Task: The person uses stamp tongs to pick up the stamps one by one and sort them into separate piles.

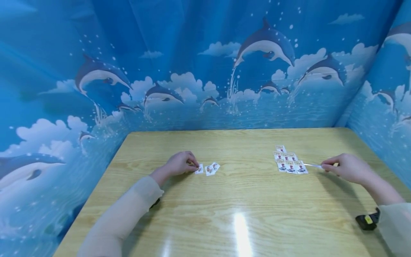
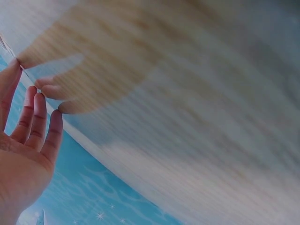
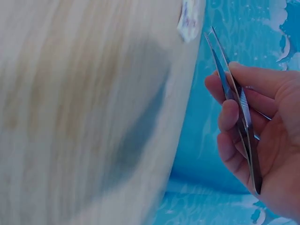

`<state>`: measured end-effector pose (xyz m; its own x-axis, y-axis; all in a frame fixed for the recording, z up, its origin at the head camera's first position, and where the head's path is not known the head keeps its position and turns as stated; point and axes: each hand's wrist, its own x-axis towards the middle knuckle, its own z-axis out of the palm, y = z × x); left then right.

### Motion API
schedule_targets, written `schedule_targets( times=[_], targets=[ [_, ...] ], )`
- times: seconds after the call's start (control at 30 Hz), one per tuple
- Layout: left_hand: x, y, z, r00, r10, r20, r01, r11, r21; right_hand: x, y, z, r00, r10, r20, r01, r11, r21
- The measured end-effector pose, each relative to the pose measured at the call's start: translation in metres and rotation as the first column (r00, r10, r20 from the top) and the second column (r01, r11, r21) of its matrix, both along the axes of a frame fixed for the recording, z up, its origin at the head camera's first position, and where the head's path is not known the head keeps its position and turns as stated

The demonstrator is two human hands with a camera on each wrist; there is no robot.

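Note:
My left hand (image 1: 180, 164) reaches down to the left edge of a small printed card (image 1: 200, 169), its fingertips touching there. The left wrist view shows that hand (image 2: 28, 154) with fingers fairly straight and tips at the tabletop. Just right of it lie two overlapping cards (image 1: 210, 170). In my right hand (image 1: 348, 167) are metal tweezers (image 3: 241, 110), gripped between thumb and fingers. Their tips look slightly apart in the right wrist view. From the head view they point left, by the rightmost card (image 1: 300, 167) of a stepped group of cards (image 1: 290, 166).
The wooden table (image 1: 231, 192) carries both card groups, with a wide stretch of tabletop between them. A blue dolphin-print curtain (image 1: 192, 64) hangs behind and at the sides. A black wrist device (image 1: 367, 221) sits below my right wrist.

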<state>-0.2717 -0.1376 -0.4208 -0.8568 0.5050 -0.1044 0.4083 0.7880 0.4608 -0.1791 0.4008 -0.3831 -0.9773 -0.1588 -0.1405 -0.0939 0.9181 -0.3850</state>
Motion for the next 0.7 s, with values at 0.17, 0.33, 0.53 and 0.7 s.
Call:
schedule_targets(
  times=[0.17, 0.33, 0.53, 0.7],
  targets=[
    [0.001, 0.001, 0.001, 1.0, 0.009, 0.015, -0.009, 1.0, 0.002, -0.004, -0.023, 0.008, 0.996, 0.039, -0.078, -0.038, 0.999, 0.014],
    [0.001, 0.001, 0.0, 1.0, 0.009, 0.014, -0.009, 1.0, 0.003, -0.013, -0.053, 0.013, 0.986, 0.082, -0.147, -0.087, 0.996, -0.032],
    [0.0, 0.001, 0.0, 1.0, 0.015, 0.001, -0.015, 1.0, -0.007, -0.028, -0.094, 0.007, 0.973, 0.114, -0.2, -0.14, 0.983, -0.12],
    [0.001, 0.003, 0.001, 1.0, 0.017, 0.006, -0.017, 1.0, -0.004, -0.042, -0.127, 0.002, 0.967, 0.158, -0.201, -0.193, 0.966, -0.171]
  ],
)
